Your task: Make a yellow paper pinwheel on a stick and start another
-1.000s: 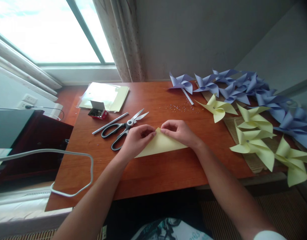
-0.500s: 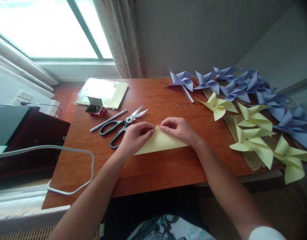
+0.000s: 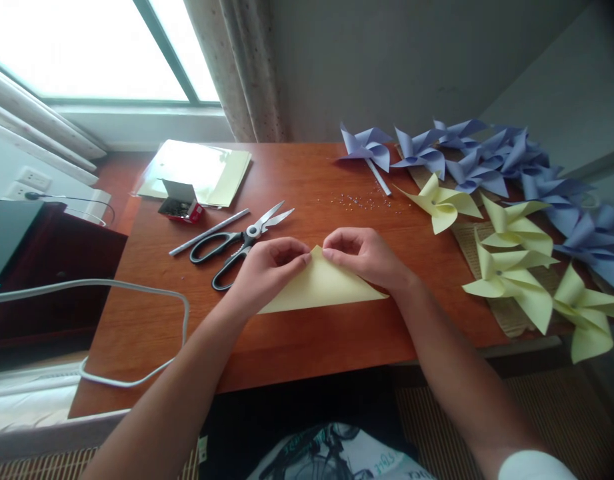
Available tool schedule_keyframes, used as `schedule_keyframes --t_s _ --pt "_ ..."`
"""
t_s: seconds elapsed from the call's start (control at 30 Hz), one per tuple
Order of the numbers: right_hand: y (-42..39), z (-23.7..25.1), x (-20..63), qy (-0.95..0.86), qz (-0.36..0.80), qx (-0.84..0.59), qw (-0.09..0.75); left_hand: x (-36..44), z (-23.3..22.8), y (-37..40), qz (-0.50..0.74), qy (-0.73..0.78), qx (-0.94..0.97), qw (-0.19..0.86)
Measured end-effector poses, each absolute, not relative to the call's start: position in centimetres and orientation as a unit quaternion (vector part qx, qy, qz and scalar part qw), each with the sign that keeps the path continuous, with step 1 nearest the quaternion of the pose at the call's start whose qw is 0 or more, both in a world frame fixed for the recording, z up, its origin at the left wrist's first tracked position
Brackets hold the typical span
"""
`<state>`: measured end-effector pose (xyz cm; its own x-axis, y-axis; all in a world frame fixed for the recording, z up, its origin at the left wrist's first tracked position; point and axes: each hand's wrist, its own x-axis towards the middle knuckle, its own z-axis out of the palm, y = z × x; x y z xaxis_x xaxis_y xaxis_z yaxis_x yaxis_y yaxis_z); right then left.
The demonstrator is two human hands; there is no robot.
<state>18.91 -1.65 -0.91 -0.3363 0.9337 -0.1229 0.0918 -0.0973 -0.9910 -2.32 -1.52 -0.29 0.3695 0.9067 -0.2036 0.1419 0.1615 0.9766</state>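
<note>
Window: upper left; pane blown out to white, crossed by a slanting grey-green frame bar.
Curtains: pale, small-patterned; one panel right of the glass, another at left.
Wall: plain grey back wall, dim; a side wall meets it at right.
Sockets: white outlet plates low on the left wall, a black plug in one.
Desk: reddish-brown wood, visible grain, soft sheen.
Side furniture: dark red unit, left of the desk.
Matting: slatted, brown, lower right (floor or other surface, cannot tell).
Light: daylight from the window; right side shadowed.
</note>
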Motion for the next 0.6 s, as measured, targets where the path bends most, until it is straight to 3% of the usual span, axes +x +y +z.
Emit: schedule_keyframes --t_s 0.27,0.6 --pt "-2.4 0.3 18.9 -0.489 0.669 -0.440 0.347 -1.8 0.9 -2.1 0.286 0.456 0.518 0.665" --pt "-2.0 -0.7 18.8 -0.550 0.613 -0.460 0.332 -1.8 0.0 -2.0 0.274 0.460 0.602 0.592"
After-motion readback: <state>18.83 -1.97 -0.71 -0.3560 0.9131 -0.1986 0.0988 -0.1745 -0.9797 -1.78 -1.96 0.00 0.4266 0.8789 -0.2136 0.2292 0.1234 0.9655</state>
